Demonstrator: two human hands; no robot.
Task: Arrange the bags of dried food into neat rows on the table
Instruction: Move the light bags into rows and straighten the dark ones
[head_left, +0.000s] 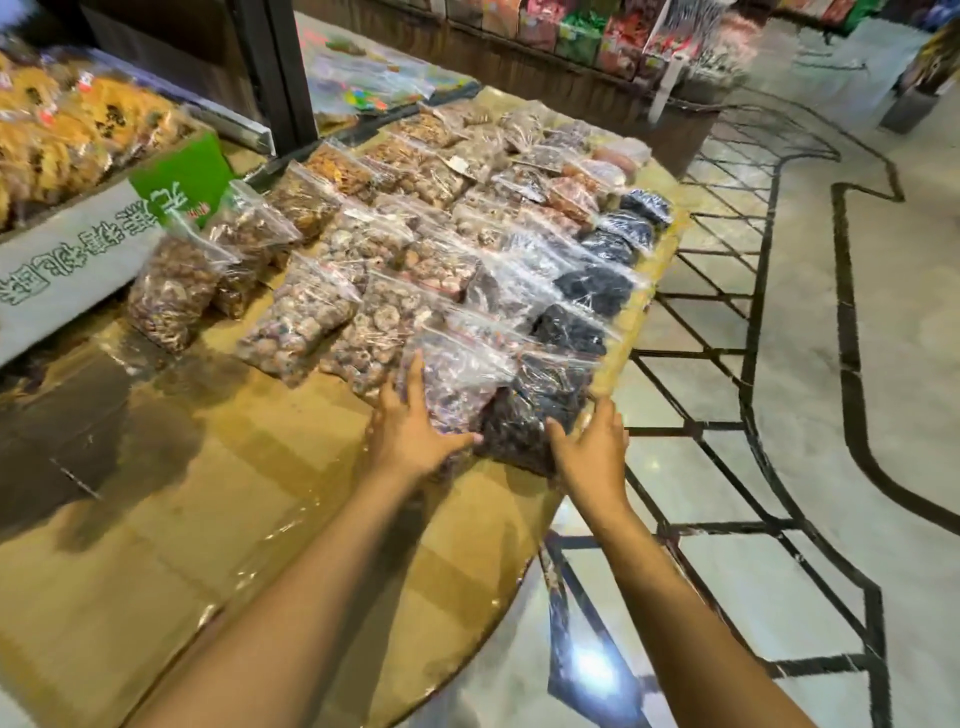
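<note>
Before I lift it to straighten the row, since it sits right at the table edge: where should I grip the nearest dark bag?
Probably by its two long sides near the bottom, coming from the near end. The dark bag lies flat, its clear top tucked under the next bag, so only the near end is free. The left hand and right hand already flank it.

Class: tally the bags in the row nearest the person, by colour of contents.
Pale brown bags: 2
Purplish-mix bag: 1
Dark bag: 1
Total: 4
</note>
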